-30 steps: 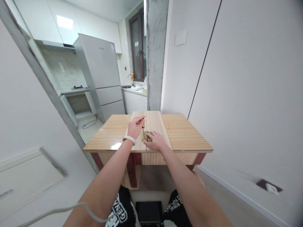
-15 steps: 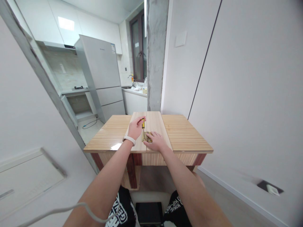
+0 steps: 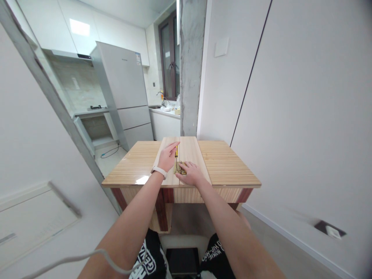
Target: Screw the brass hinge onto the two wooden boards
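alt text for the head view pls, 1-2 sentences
The left hand holds a yellow-handled screwdriver upright over a brass hinge, which the right hand steadies, at the seam of two light wooden boards on a wooden table.

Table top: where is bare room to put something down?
The table is bare left of the two boards, and also right of them. Crowded middle: left hand holds a screwdriver, right hand presses a brass hinge.

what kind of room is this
Most likely a small home kitchen or dining nook. A tall fridge, a sink with a tap on a counter and wall cabinets sit behind the wooden table where the work is being done.
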Demonstrator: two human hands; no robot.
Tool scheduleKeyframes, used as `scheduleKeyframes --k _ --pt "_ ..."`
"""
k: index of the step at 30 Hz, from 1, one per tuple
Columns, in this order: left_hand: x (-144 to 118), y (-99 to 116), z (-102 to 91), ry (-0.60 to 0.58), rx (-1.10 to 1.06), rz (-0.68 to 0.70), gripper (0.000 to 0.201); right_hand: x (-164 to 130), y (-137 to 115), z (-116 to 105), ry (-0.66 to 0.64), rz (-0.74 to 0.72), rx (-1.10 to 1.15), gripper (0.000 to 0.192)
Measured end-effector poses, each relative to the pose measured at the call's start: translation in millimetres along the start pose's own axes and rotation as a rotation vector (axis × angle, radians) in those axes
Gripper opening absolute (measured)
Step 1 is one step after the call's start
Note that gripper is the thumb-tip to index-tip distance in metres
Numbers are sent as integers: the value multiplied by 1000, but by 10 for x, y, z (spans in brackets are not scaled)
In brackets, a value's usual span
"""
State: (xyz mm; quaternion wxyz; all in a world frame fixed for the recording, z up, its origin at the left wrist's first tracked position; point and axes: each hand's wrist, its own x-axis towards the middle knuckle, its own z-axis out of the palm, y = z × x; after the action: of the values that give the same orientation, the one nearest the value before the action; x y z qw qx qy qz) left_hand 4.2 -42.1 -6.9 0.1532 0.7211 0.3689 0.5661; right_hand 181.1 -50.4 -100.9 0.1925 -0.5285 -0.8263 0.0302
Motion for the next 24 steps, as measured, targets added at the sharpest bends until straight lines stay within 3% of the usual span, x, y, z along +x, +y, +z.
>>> scheduleKeyframes --k 15,24 --pt "10 -41 -3 31 -55 -84 29 3 15 20 -8 11 -4 79" --pt "20 -18 30 -17 -7 -7 35 -2 0 -13 -8 0 -6 78"
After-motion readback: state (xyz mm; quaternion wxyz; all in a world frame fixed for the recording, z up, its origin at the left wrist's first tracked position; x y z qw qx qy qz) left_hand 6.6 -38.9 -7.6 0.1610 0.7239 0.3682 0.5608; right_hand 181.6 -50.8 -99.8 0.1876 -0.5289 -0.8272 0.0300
